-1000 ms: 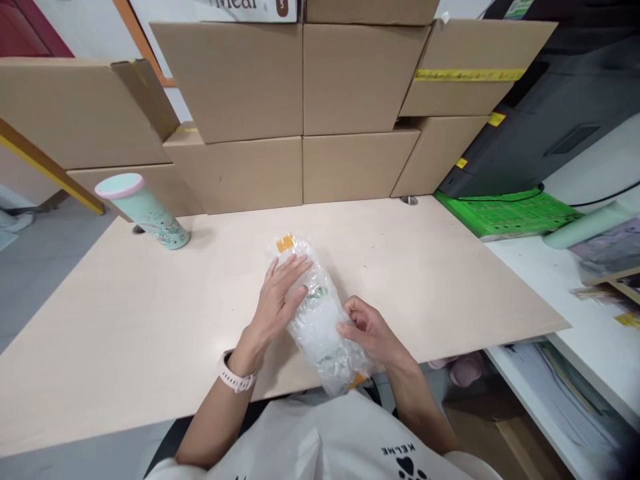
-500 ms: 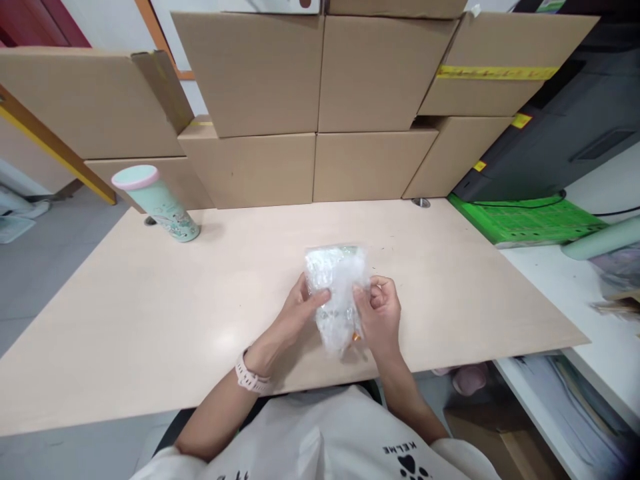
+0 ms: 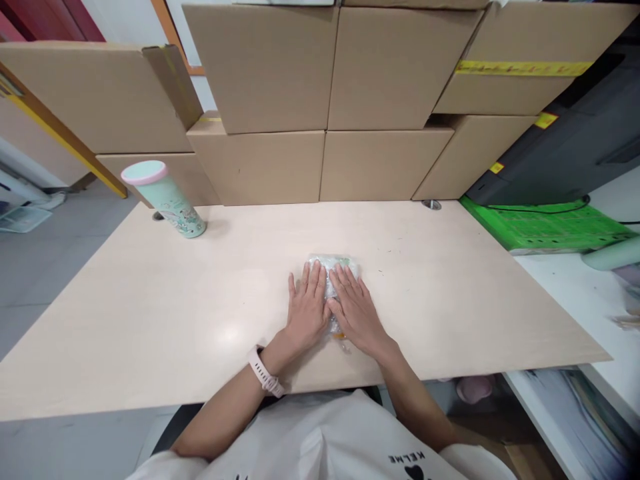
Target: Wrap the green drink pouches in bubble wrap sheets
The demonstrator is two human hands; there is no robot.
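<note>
A bubble-wrap packet [image 3: 331,287], clear and whitish, lies on the pale wooden table [image 3: 210,300] near its front edge. My left hand [image 3: 306,303] rests flat on the packet's left side, fingers stretched forward. On its right side lies my right hand [image 3: 357,307], also flat with fingers extended. The thumbs nearly meet over the middle. Much of the packet is hidden beneath both palms. A small orange piece [image 3: 339,335] shows at its near end, and a greenish patch is visible at the far edge.
Stacked cardboard boxes [image 3: 270,167] line the table's back edge. A mint tumbler with a pink rim [image 3: 173,203] stands at the back left. On the right are a green plastic crate [image 3: 545,223], a dark grey case [image 3: 575,147] and a white shelf [image 3: 550,280].
The packet has gone from being held up between both hands to lying on the table. My fingers have opened out and now press flat on it. The view has shifted slightly.
</note>
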